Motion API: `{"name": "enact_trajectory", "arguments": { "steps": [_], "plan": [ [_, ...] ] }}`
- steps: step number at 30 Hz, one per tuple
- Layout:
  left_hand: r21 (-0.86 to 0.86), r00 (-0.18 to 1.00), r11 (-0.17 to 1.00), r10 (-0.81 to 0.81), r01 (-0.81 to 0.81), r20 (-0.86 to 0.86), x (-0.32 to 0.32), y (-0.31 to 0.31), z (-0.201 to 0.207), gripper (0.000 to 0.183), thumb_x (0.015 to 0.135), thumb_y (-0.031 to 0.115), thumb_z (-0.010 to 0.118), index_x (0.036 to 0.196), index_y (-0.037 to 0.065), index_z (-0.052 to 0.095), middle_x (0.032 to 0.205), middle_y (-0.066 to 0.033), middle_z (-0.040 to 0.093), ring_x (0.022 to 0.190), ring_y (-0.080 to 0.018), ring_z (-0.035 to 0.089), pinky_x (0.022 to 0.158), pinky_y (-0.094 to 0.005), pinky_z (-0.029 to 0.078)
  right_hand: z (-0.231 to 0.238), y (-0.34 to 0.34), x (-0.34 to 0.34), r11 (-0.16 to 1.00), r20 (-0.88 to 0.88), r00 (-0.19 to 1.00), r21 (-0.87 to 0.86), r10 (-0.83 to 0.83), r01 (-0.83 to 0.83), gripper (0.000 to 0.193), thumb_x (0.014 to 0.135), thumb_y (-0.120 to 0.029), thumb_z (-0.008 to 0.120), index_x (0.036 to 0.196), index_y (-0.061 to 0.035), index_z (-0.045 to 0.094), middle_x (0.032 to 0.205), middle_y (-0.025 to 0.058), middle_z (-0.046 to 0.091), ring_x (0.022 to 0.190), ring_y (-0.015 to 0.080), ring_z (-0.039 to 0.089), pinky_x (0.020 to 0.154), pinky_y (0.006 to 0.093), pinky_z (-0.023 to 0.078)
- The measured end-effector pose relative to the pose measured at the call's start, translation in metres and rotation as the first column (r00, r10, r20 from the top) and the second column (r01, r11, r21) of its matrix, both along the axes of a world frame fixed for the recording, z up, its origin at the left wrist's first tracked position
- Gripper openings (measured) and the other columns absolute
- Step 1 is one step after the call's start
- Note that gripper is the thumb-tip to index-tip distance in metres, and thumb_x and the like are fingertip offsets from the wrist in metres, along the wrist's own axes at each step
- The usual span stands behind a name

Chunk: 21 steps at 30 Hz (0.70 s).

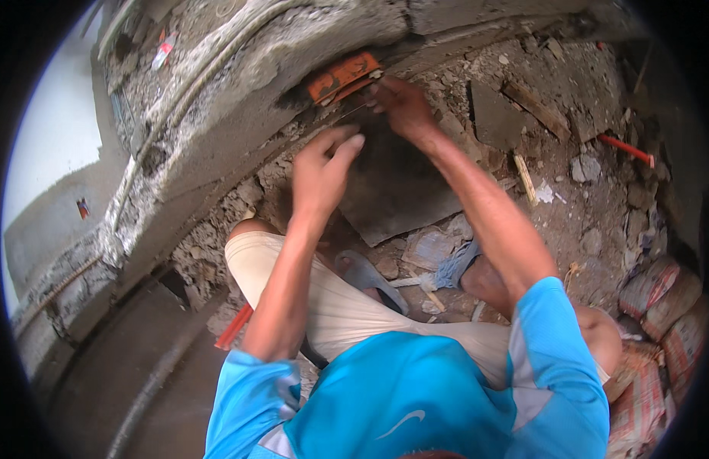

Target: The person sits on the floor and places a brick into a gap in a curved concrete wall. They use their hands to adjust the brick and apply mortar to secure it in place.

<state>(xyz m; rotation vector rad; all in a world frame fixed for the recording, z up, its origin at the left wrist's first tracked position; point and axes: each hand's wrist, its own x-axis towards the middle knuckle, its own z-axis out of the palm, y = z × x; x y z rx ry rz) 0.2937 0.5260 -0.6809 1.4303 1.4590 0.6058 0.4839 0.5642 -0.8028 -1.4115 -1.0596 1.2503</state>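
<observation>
An orange box (344, 79), rectangular and smeared with grey mortar, sits against the lower face of the rough concrete beam. It looks like an electrical wall box. Close to its right end is my right hand (404, 107), with bent fingers pinched together by a small pale fitting on the box; anything between the fingertips is too small to name. My left hand (321, 170) hovers below the box, apart from it. Its fingers are curled and the thumb is drawn toward them; what they hold, if anything, does not show. A dark flat board (393, 183) lies beneath both hands.
The concrete beam (240, 115) runs diagonally with pipes along its top. Rubble, a broken slab (496, 115), a wood strip (525, 178) and a red bar (626, 149) lie to the right. Printed sacks (645, 405) are piled at lower right. Another red piece (234, 327) rests by my left elbow.
</observation>
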Motion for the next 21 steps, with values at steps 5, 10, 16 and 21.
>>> {"name": "enact_trajectory", "arguments": {
  "steps": [5,10,16,21],
  "plan": [
    [0.552,0.941,0.769,-0.323,0.322,-0.101,-0.023,0.034,0.104,0.018,0.091,-0.004,0.082,0.109,-0.001,0.082,0.103,-0.0145,0.082,0.096,-0.0222,0.077,0.088,-0.0338,0.060,-0.021,0.003,-0.011,0.992,0.059,0.992,0.067,-0.107,0.103,0.025,0.110,-0.023,0.064,0.106,-0.0016,0.076,0.091,0.0065,0.077,0.085,0.0138,0.070,0.078,0.0335,0.057],
    [0.817,0.987,0.557,-0.132,0.148,-0.088,-0.028,0.094,0.112,0.021,0.104,-0.002,0.070,0.124,-0.003,0.076,0.128,-0.0156,0.074,0.111,-0.0221,0.074,0.093,-0.0344,0.063,-0.005,0.005,-0.006,0.993,0.194,0.980,0.114,-0.032,0.010,0.026,0.109,-0.024,0.063,0.107,-0.0018,0.076,0.088,0.0088,0.076,0.085,0.0168,0.070,0.079,0.0364,0.056],
    [0.831,0.937,0.434,-0.197,0.347,-0.288,-0.039,0.102,0.125,0.029,0.108,0.003,0.066,0.136,-0.005,0.069,0.131,-0.0169,0.071,0.120,-0.0248,0.070,0.098,-0.0367,0.061,-0.022,0.002,-0.014,0.970,0.112,0.985,0.219,-0.130,0.103,0.020,0.110,-0.019,0.064,0.115,-0.0016,0.074,0.091,0.0098,0.076,0.086,0.0178,0.071,0.081,0.0389,0.057],
    [0.906,0.967,0.342,-0.126,0.250,-0.220,-0.026,0.134,0.145,0.032,0.115,0.013,0.055,0.139,-0.004,0.068,0.129,-0.0150,0.071,0.119,-0.0222,0.068,0.106,-0.0379,0.054,-0.021,-0.001,-0.030,0.964,-0.148,0.963,0.104,-0.227,0.243,0.026,0.106,-0.025,0.073,0.115,-0.0015,0.070,0.090,0.0158,0.070,0.091,0.0291,0.075,0.080,0.0457,0.057]
  ]
}}
